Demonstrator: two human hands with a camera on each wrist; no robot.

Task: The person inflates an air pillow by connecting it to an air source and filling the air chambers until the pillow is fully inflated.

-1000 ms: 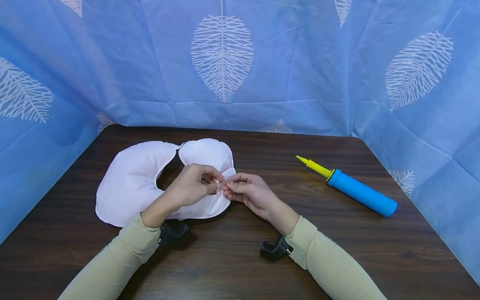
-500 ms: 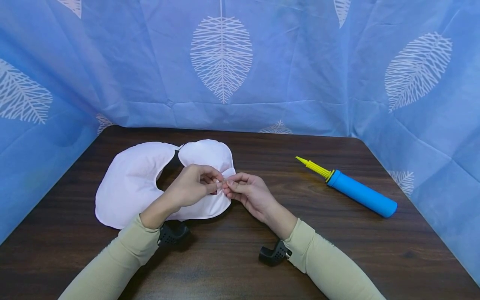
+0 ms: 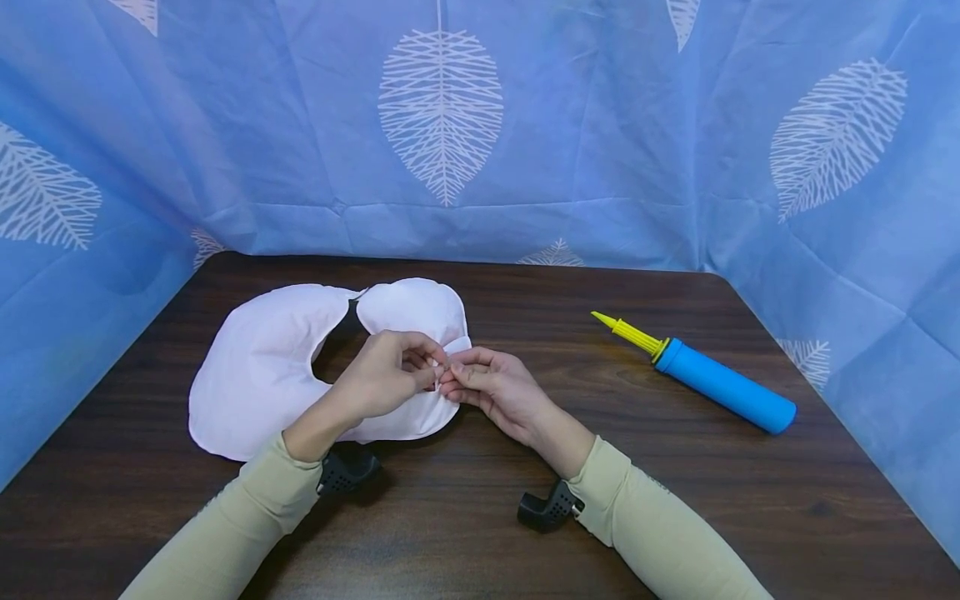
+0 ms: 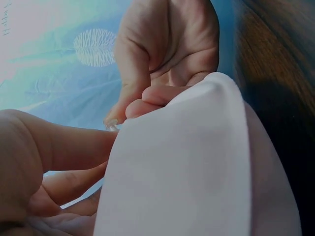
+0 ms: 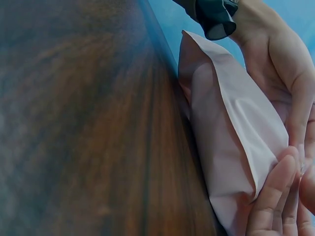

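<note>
A flat white blow-up pillow point(image 3: 262, 367) lies on the left part of the dark wood counter point(image 3: 480, 517). The left hand point(image 3: 382, 377) has its grip pinched on a small bit at the pillow's right edge. The right hand point(image 3: 491, 385) pinches the same spot, and their fingertips touch. Far to the right lies a blue pump point(image 3: 720, 385) with a yellow tip.

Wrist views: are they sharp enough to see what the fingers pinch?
Left wrist: the white pillow fills the frame, soft and close; the pinched part is a tiny clear blur. Right wrist: the table is smeared, fingertips cut off at the edge. Head: evenly lit and sharp.
</note>
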